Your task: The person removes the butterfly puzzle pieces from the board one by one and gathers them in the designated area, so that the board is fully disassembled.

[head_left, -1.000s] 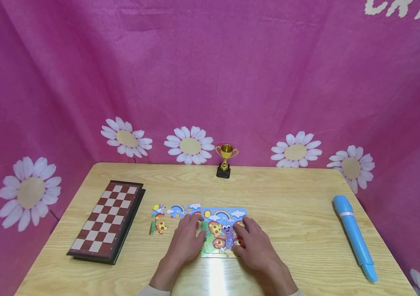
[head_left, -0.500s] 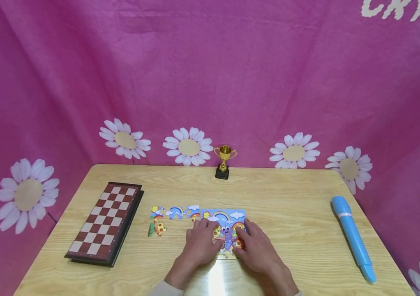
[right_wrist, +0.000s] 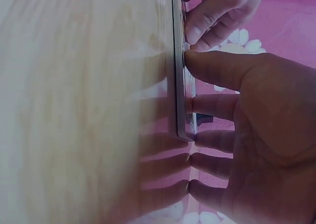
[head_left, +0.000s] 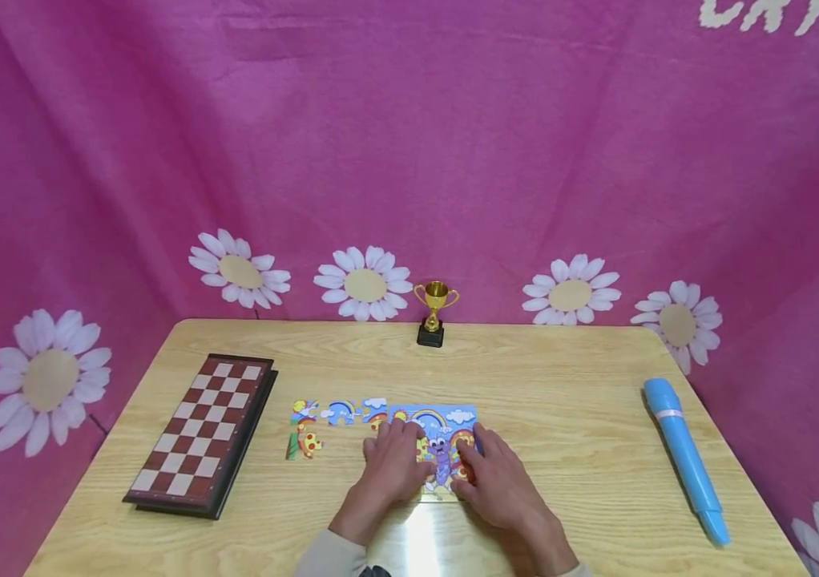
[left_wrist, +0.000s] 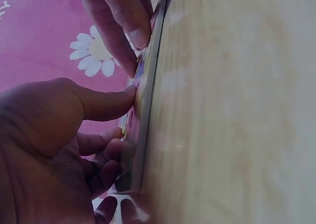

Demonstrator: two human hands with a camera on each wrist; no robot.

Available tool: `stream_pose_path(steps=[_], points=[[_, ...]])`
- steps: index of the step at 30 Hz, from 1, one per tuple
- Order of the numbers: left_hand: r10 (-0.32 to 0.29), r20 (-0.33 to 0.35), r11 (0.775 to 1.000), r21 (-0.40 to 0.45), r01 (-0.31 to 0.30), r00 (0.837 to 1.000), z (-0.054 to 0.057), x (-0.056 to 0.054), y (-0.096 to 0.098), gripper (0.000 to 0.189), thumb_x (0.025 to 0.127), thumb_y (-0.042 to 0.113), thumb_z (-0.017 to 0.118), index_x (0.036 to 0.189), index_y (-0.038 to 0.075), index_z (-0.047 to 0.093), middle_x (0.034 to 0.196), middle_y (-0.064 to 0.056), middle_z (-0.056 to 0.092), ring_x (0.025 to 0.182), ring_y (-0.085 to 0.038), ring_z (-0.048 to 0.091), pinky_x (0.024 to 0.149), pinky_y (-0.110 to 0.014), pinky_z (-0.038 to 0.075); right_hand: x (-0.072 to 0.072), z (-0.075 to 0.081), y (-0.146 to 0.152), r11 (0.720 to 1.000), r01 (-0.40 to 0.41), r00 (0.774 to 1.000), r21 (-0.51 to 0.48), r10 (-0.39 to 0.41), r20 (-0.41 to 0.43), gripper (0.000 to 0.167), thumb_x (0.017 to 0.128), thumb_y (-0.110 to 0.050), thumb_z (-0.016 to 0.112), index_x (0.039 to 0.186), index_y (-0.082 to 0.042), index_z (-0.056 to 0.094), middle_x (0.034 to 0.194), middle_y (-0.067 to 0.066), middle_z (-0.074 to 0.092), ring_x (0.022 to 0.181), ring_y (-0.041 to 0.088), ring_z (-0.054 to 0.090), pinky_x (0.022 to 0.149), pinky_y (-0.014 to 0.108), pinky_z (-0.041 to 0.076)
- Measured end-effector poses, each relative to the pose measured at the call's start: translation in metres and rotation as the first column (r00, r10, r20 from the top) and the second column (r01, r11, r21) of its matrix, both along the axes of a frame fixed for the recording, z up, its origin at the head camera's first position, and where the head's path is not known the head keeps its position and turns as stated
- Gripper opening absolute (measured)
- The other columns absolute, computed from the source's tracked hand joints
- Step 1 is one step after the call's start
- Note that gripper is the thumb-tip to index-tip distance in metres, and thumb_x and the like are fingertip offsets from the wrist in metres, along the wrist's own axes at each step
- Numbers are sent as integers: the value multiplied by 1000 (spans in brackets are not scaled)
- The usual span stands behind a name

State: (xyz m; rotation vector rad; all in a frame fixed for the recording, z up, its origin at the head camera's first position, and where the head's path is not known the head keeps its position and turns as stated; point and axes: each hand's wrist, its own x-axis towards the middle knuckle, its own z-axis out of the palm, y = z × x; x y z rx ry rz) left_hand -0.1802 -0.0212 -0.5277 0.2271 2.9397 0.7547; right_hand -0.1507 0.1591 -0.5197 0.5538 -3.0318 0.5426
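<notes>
A puzzle board (head_left: 441,449) with a purple butterfly, a rainbow and clouds lies flat on the table at front centre. My left hand (head_left: 391,466) lies over its left part and hides that side; in the left wrist view its thumb and fingertips touch the picture side (left_wrist: 131,110). On the right side of the board rests my right hand (head_left: 503,481). Its thumb and index finger touch the board (right_wrist: 179,90), while the lower fingertips meet the table past the corner. Left of the board several loose jigsaw pieces (head_left: 340,412) lie face up in rows.
A folded chessboard (head_left: 200,433) lies at the left. At the back edge stands a small gold trophy cup (head_left: 435,300) on a black base. A thick blue pen-shaped object (head_left: 685,457) lies at the right. Behind the table (head_left: 561,385) hangs a pink cloth (head_left: 409,144) with daisies.
My left hand has moved right from the board's left edge onto its left part, and has stayed there since. My right hand keeps its place at the right side.
</notes>
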Motion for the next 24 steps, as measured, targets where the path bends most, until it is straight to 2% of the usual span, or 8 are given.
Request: stream_pose_path(steps=[6,12,24], points=[[-9,2,1000,-15,9,1000,4,-1,0,40,76,32,78,106,13,60,103,-5,54,102,-25,45,80,-48,34,0,0,-1,1000,-8,1000,8,8,-17,55,83,-30,70,130,-3,58,142,28,44,133,43,41,110,51,32],[-5,-8,1000,-12,5,1000,3,-2,1,41,75,32,79,105,14,59,101,-3,54,99,-24,45,78,-46,33,0,1,-1,1000,-10,1000,9,10,-27,54,83,-30,70,129,-3,58,142,28,44,132,43,42,110,51,33],[30,-75,996,91,-23,997,-1,-1,-3,39,71,30,81,100,18,58,98,4,57,95,-18,47,79,-44,30,-2,-2,-1,999,-5,1000,34,5,-13,55,84,-33,70,130,-5,58,144,26,43,132,43,42,110,50,33]])
